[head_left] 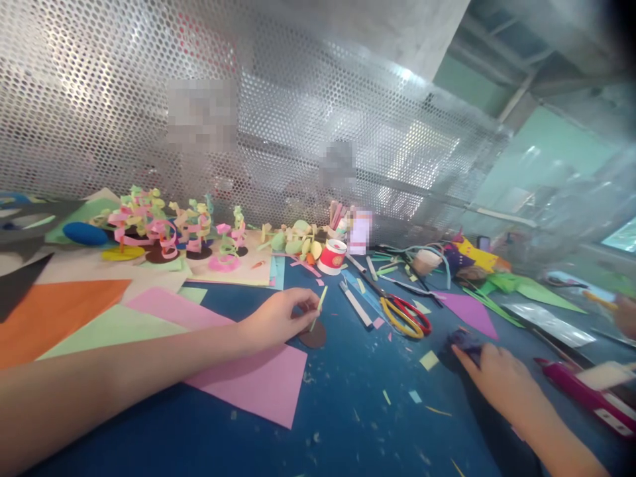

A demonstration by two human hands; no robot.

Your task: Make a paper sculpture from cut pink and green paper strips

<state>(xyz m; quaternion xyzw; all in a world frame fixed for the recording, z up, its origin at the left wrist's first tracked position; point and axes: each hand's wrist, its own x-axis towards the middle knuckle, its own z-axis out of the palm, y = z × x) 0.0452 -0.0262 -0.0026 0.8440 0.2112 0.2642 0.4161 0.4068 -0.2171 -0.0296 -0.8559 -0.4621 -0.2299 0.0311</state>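
Over the blue tabletop, my left hand [285, 318] pinches a thin pale green paper strip [320, 305] between thumb and fingertips. The strip stands nearly upright, its lower end at a brown round disc [314, 336]; whether they are joined I cannot tell. Under my left forearm lies a pink paper sheet [268, 384]. At the right, my right hand [501, 377] is closed around a small dark blue-purple object [466, 343], blurred and partly covered by the fingers. Yellow-and-red-handled scissors [405, 317] lie between my hands, beside a white-and-grey cutter [355, 303].
Several curled-paper plant models [163, 232] stand at the back left, near a red-and-white cup [332, 257]. Orange paper [64, 311] lies far left. A magenta tool [586, 397] sits at the right, with another person's hand [625, 317] beyond. Perforated metal sheeting [278, 99] rises behind.
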